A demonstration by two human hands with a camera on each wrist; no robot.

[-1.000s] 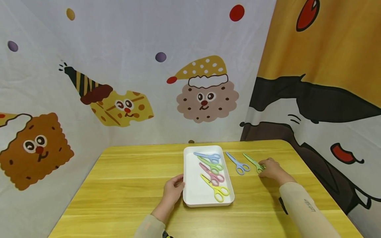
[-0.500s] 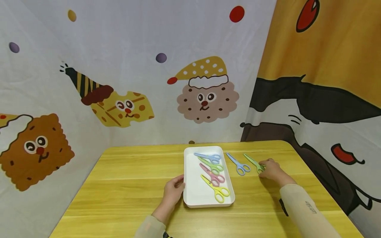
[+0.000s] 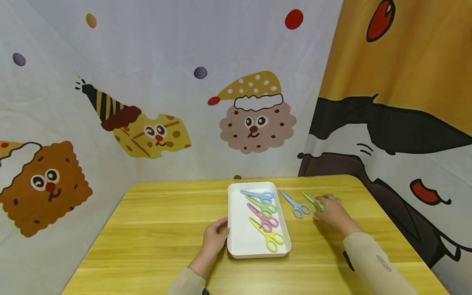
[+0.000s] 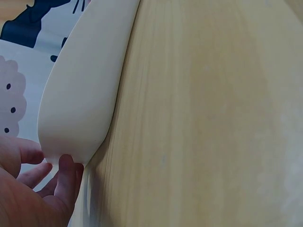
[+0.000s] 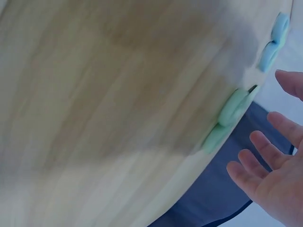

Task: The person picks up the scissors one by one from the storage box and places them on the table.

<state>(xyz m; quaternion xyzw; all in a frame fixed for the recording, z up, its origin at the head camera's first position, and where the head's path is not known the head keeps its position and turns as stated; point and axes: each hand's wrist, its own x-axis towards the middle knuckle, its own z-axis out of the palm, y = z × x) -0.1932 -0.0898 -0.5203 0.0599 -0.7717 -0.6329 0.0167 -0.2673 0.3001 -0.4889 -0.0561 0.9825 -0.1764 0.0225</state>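
Note:
My left hand (image 3: 214,237) touches the left outer wall of a white tray (image 3: 239,243) with its fingertips. In the left wrist view its relaxed fingers rest against the tray's end. Inside the tray lie blue scissors (image 3: 263,195), green scissors (image 3: 266,208), pink scissors (image 3: 266,221) and yellow scissors (image 3: 271,239). On the table to the right are another pair of blue scissors (image 3: 296,205) and another pair of green scissors (image 3: 311,199). Above the latter's handles hovers my right hand (image 3: 333,211), partly covering them. The right wrist view shows its fingers spread, apart from the green handle loops (image 5: 231,111).
The wooden table (image 3: 158,229) has its far edge against a cartoon-printed cloth (image 3: 166,61). An orange and dark printed cloth (image 3: 398,73) hangs at the right. A small dark item (image 3: 348,261) shows by the right sleeve.
My right hand has shifted slightly left and lifted its fingers over the loose green scissors. The left hand and the tray keep their places.

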